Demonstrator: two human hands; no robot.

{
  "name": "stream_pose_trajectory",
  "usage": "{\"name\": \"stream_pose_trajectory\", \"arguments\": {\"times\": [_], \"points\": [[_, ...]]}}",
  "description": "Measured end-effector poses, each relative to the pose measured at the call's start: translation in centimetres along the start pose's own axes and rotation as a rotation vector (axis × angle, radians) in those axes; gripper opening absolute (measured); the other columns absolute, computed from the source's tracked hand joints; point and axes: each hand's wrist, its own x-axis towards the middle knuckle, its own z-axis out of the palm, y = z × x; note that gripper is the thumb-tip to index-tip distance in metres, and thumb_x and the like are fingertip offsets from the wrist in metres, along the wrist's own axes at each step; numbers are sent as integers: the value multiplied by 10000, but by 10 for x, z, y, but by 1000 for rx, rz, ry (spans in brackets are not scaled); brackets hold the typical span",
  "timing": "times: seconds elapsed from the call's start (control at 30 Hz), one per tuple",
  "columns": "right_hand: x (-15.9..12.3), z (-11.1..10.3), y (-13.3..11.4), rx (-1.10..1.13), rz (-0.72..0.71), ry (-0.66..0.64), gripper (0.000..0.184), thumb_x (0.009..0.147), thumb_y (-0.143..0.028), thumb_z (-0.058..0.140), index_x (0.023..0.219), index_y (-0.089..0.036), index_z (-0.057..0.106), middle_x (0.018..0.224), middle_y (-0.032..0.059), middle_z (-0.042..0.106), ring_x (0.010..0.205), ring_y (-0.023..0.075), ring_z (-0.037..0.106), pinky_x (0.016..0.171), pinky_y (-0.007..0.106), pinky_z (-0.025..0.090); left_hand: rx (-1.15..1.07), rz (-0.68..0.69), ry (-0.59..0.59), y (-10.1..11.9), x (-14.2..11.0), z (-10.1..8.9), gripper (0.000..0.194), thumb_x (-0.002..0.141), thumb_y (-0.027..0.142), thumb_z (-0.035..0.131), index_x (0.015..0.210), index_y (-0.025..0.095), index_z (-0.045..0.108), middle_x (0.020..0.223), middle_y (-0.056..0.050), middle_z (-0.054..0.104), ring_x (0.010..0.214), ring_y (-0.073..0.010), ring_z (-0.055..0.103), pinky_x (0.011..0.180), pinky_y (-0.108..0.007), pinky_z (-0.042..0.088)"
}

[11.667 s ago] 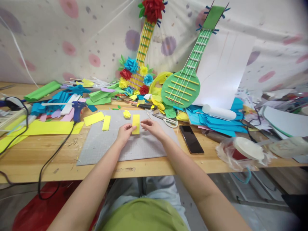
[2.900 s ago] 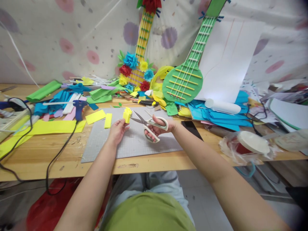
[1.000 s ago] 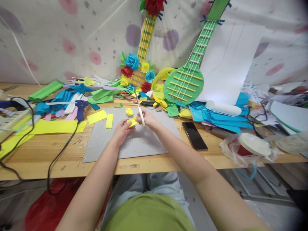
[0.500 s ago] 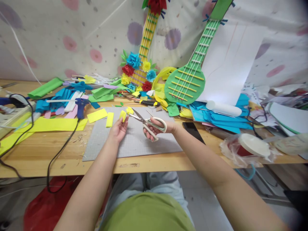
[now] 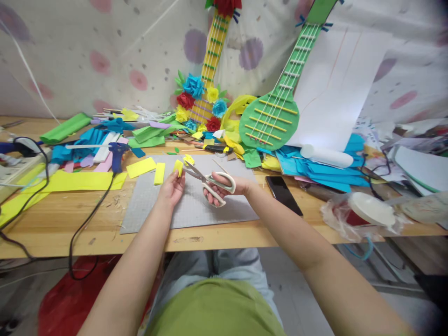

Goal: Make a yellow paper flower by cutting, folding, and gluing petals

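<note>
My left hand (image 5: 173,187) pinches a small piece of yellow crepe paper (image 5: 178,167) above the grey cutting mat (image 5: 199,212). In my right hand (image 5: 217,189) are scissors (image 5: 200,177) with pale handles, my fingers through the loops. Their blades point left, toward the yellow piece, and their tips come close to it. A crumpled yellow paper bit (image 5: 189,160) lies just beyond the blades. Left of my left hand rest a short yellow strip (image 5: 159,173) and a wider yellow piece (image 5: 141,167). A thin stick (image 5: 219,165) lies past my right hand.
A blue glue gun (image 5: 117,156) with a black cord stands left, near long yellow paper (image 5: 87,181). A phone (image 5: 283,195) lies right of the mat. Behind, a green paper instrument (image 5: 269,122) and a flowered yellow one (image 5: 211,60) lean against the wall, among paper scraps.
My right hand and the scissors have shifted slightly left, bringing the blades nearer the yellow piece. The blades look closer together. My left hand stays nearly in place.
</note>
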Motion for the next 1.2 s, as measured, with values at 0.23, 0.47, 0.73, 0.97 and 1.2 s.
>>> {"name": "stream_pose_trajectory", "arguments": {"times": [0.23,0.47,0.73,0.97,1.2], "points": [[4,-1,2,8,-1,-2,657,826,-638,207,856,-86,562,683,95,650,541,124,610,523,235,514,-33,-11,-16,0,0,-1,153,804,32,464,866,86,594,719,-37,664,645,-80,637,523,-116,506],[-1,-3,4,26,-26,-29,663,814,-650,221,850,-83,563,705,103,650,564,132,617,540,249,518,-37,-9,-25,0,-1,0,146,813,39,459,860,85,589,727,-31,662,673,-86,642,510,-112,498],[1,-4,4,18,-19,-56,673,806,-662,224,854,-84,564,704,101,649,563,131,615,543,250,518,-18,-12,-13,1,-3,2,163,815,38,451,864,89,597,714,-34,656,646,-69,630,517,-99,493],[2,-4,5,29,-1,-63,670,812,-657,209,864,-89,561,714,99,652,565,126,613,553,251,520,-32,-14,-28,1,-3,1,169,824,46,440,877,80,596,711,-44,658,626,-68,626,513,-105,497],[3,-5,6,19,-6,-64,673,814,-655,202,875,-88,561,718,100,654,557,126,614,552,252,519,-35,-12,-41,1,-2,-1,167,820,41,444,870,91,595,711,-37,657,645,-71,633,521,-100,496]]}}
